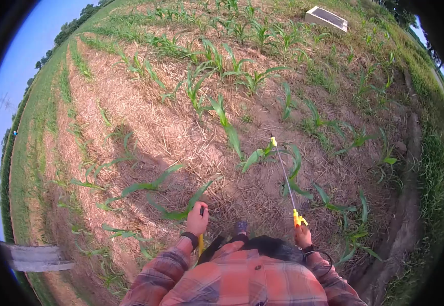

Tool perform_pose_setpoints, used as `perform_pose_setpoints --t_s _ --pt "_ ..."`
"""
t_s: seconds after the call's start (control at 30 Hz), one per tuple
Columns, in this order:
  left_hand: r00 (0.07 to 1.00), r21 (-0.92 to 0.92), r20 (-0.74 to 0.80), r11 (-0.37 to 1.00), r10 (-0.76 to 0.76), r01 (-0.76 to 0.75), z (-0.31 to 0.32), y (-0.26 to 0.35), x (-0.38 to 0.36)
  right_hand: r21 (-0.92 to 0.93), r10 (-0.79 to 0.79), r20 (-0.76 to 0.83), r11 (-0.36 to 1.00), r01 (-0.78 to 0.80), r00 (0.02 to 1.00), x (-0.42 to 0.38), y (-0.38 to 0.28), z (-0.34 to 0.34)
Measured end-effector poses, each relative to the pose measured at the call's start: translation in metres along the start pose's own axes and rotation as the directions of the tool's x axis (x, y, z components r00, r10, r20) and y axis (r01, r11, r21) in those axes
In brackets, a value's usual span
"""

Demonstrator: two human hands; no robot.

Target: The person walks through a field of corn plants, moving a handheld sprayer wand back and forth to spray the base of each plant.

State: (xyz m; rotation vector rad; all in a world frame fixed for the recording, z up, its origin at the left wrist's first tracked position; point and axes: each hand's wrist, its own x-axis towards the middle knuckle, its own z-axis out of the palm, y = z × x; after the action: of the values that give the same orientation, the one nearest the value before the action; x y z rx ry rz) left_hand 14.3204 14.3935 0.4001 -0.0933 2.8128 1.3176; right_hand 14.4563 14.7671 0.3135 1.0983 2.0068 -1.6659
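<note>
My left hand (198, 219) is closed around a black-tipped handle (201, 210), and a yellow bar (201, 245) shows just below it. At the lower right, my right hand (303, 236) grips the yellow handle (297, 218) of a spray wand. The wand's thin metal tube (285, 176) slants up and left to a yellow nozzle (274, 141), which is beside the leaves of a young corn plant (255, 156). A thin black hose loops by my right wrist. Whether spray leaves the nozzle cannot be made out.
Rows of young corn plants (227, 122) stand in straw-covered soil (181, 137). A pale box with a dark top (327, 19) lies at the upper right. A grey post (38, 258) juts in at the lower left. Grass (431, 168) and a furrow run along the right.
</note>
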Motion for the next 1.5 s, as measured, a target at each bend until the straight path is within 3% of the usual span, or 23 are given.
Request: perform_pose_setpoints --t_s 0.07,0.13,0.2,0.27,0.3,0.33,0.37,0.43,0.47,0.5,0.6,0.7,0.77,0.83,0.87,0.9,1.07,1.13,1.17,1.27,1.37,1.4,1.5 --pt "0.999 -0.014 0.043 1.000 -0.015 0.016 -0.001 0.011 0.010 -0.062 -0.062 0.098 0.996 0.068 0.993 -0.006 -0.030 0.009" --pt "0.999 -0.022 0.008 0.999 -0.048 0.048 -0.011 0.028 0.022 -0.278 -0.122 0.166 0.946 0.165 0.979 -0.007 -0.062 0.015" --pt "0.996 -0.032 -0.075 0.998 0.052 -0.055 -0.027 0.057 0.038 -0.249 -0.026 0.290 0.963 0.102 0.957 -0.002 -0.103 0.016" --pt "0.996 -0.196 -0.059 0.979 -0.064 0.052 -0.034 0.051 0.039 -0.339 -0.112 0.414 0.902 0.267 0.903 0.030 -0.092 0.019" --pt "0.989 -0.257 -0.071 0.960 -0.131 0.109 -0.048 0.076 0.035 -0.372 -0.063 0.443 0.895 0.247 0.894 0.034 -0.105 0.016" --pt "0.978 -0.320 -0.087 0.935 -0.191 0.155 -0.057 0.100 0.035 -0.358 -0.116 0.484 0.878 0.317 0.867 0.040 -0.115 0.012" --pt "0.978 -0.324 -0.095 0.935 -0.185 0.146 -0.056 0.111 0.039 -0.353 -0.158 0.492 0.862 0.363 0.856 0.053 -0.115 0.007" --pt "0.982 -0.163 -0.178 0.986 -0.068 0.039 -0.053 0.128 0.046 -0.337 -0.231 0.506 0.834 0.437 0.831 0.077 -0.112 0.001" --pt "0.981 -0.088 -0.191 0.995 0.031 -0.048 -0.038 0.139 0.058 -0.345 -0.175 0.522 0.852 0.394 0.835 0.091 -0.114 -0.006" --pt "0.986 -0.036 -0.167 0.999 0.028 -0.034 -0.022 0.144 0.069 -0.376 -0.114 0.489 0.867 0.326 0.865 0.107 -0.111 -0.011" --pt "0.992 0.098 -0.111 0.993 -0.055 0.066 0.034 0.146 0.108 -0.275 -0.241 0.382 0.892 0.358 0.892 0.138 -0.115 -0.040" --pt "0.988 0.116 -0.151 0.992 -0.034 0.052 0.083 0.136 0.131 -0.118 -0.144 0.227 0.978 0.174 0.963 0.163 -0.117 -0.074" --pt "0.986 0.173 -0.147 0.983 0.079 -0.053 0.103 0.127 0.139 -0.036 -0.109 0.135 0.993 0.115 0.985 0.171 -0.128 -0.099" --pt "0.985 0.163 -0.161 0.986 0.061 -0.034 0.112 0.126 0.147 0.043 -0.185 0.023 0.982 0.184 0.982 0.190 -0.125 -0.119" --pt "0.989 0.140 -0.141 0.990 0.041 -0.021 0.115 0.126 0.149 0.179 -0.069 0.012 0.982 0.066 0.998 0.202 -0.120 -0.129" --pt "0.994 0.152 -0.102 0.987 -0.038 0.053 0.116 0.127 0.153 0.203 -0.093 -0.021 0.975 0.096 0.995 0.221 -0.107 -0.139" --pt "0.992 0.179 -0.097 0.979 -0.083 0.100 0.133 0.102 0.182 0.403 -0.067 -0.293 0.896 0.186 0.954 0.274 -0.101 -0.170" --pt "0.994 0.212 -0.100 0.975 -0.053 0.074 0.138 0.105 0.202 0.367 -0.001 -0.328 0.921 0.129 0.945 0.287 -0.105 -0.184" --pt "0.994 0.211 -0.108 0.976 -0.026 0.049 0.142 0.102 0.215 0.437 0.077 -0.355 0.895 0.093 0.932 0.296 -0.111 -0.187" --pt "0.995 0.065 -0.084 0.996 -0.052 0.057 0.119 0.127 0.238 0.454 0.070 -0.390 0.882 0.126 0.918 0.310 -0.135 -0.189" --pt "0.983 -0.049 -0.177 0.998 -0.051 0.043 0.052 0.188 0.239 0.478 0.076 -0.423 0.865 0.151 0.903 0.314 -0.168 -0.175" --pt "0.975 -0.100 -0.198 0.992 -0.099 0.081 0.032 0.190 0.232 0.477 0.069 -0.337 0.873 0.106 0.939 0.321 -0.163 -0.176" --pt "0.939 -0.190 -0.333 0.981 -0.088 0.024 -0.003 0.184 0.223 0.384 0.065 -0.300 0.922 0.058 0.952 0.322 -0.196 -0.152"
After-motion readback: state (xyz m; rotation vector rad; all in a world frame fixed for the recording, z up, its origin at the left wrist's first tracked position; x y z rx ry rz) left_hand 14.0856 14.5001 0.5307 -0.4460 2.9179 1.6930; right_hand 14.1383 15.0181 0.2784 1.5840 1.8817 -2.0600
